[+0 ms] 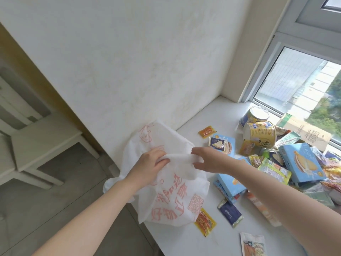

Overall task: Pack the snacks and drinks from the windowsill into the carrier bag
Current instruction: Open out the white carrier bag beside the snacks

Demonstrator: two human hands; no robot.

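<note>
**Bag mouth being opened at the sill edge; nothing confirmed packed**

The carrier bag (pixel 166 191), white with orange print, lies slumped at the near-left end of the windowsill (pixel 212 115), part of it hanging past the edge toward the floor. Its mouth is bunched, so I judge the present step to be spreading the rim before loading.

My left hand (pixel 149 163) is curled tight on a gathered fold of the rim, anchoring it. My right hand (pixel 208 160) is spread wide with fingers nearly straight and the thumb well below them. The same fold runs into that gap, touched but not clamped as far as I can see. It is placed to draw the rim apart.

I cannot see into the bag.

A yellow sachet (pixel 204 221) is tucked partly under the bag's lower corner, and a navy sachet (pixel 230 213) lies just beside it. An orange sachet (pixel 207 131) sits apart near the wall. Further right, blue biscuit boxes (pixel 299 163) and two tipped paper tubs (pixel 258 133) are heaped against the window (pixel 304 85), within the right hand's reach. I cannot identify any drinks.

Risk noted: the overhanging bag could slide off once it is weighted.
</note>
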